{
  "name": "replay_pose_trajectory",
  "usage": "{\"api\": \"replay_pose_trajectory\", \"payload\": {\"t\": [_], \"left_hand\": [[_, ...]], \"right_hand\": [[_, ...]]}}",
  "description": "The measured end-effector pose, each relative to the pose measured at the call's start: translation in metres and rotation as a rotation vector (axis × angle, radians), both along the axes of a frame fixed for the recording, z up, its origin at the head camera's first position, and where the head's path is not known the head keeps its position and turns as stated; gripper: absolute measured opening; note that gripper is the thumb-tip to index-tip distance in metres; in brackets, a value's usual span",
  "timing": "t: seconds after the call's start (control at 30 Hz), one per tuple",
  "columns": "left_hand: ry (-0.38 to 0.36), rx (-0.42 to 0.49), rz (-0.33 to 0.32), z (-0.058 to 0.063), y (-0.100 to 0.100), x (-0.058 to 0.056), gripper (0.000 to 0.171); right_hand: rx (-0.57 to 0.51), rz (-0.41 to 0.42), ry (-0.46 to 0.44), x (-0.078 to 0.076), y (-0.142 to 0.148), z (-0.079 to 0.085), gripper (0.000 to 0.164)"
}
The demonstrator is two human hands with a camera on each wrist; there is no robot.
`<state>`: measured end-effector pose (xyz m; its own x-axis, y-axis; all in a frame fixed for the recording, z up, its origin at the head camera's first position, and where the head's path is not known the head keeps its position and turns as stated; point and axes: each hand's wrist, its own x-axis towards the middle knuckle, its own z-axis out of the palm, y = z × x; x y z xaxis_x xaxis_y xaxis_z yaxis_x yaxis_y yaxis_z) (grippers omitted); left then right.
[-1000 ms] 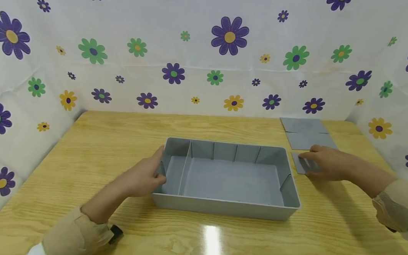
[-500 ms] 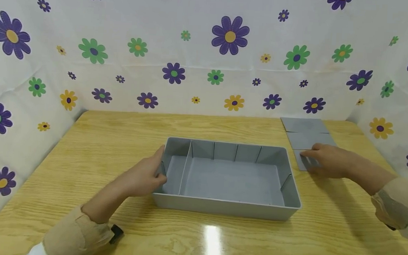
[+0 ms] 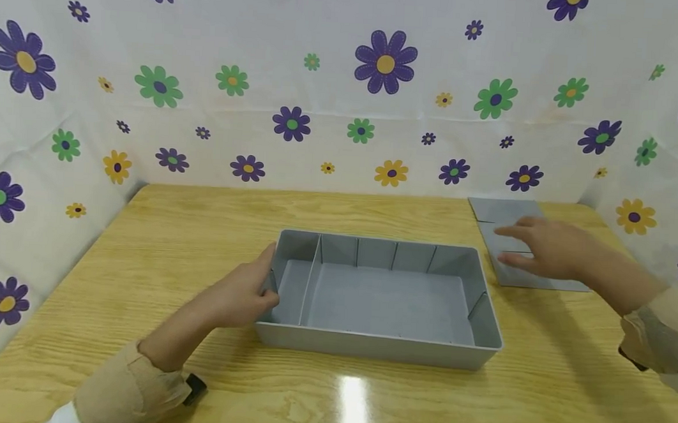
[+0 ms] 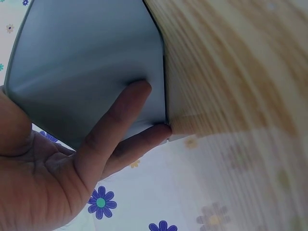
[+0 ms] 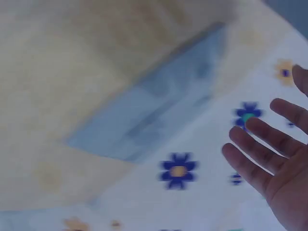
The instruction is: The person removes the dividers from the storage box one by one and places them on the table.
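Observation:
A grey plastic organizer box (image 3: 378, 348) stands in the middle of the table, with one thin divider (image 3: 310, 280) across its left part. My left hand (image 3: 237, 295) holds the box's left wall, thumb over the rim and fingers along the outside. In the left wrist view, two fingers (image 4: 113, 122) lie flat against the outer wall (image 4: 86, 57). At the back right, several flat grey plates (image 3: 533, 279) lie in a row, edge to edge. Above them hovers my right hand (image 3: 556, 248), fingers spread and holding nothing; its forearm and palm hide part of the plates.
The wooden table (image 3: 201, 210) has bare wood left of the box and in front of it. A white cloth (image 3: 336, 39) with printed flowers hangs behind and along both sides.
My right hand slid the nearest plate back against the others, then let go and lifted off with its fingers spreading. The left hand and the box stay in place.

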<state>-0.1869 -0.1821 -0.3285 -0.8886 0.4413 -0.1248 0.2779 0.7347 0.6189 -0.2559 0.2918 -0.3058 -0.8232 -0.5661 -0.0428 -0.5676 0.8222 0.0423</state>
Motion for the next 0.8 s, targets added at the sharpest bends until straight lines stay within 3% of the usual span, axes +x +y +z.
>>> {"api": "replay_pose_trajectory", "payload": {"t": [0.17, 0.33, 0.57, 0.8], "left_hand": [[0.019, 0.015, -0.001, -0.002, -0.001, 0.001, 0.085], [0.029, 0.013, -0.020, -0.005, 0.003, -0.002, 0.086], [0.062, 0.034, -0.039, -0.003, 0.004, -0.002, 0.082], [0.087, 0.043, -0.055, -0.002, -0.001, -0.001, 0.076]], "right_hand": [[-0.102, 0.117, 0.140, -0.003, -0.060, 0.049, 0.040], [-0.098, 0.269, 0.162, 0.005, -0.122, 0.078, 0.035], [-0.087, 0.515, 0.157, 0.015, -0.189, 0.086, 0.031], [0.031, 0.718, 0.080, 0.026, -0.240, 0.072, 0.034]]}}
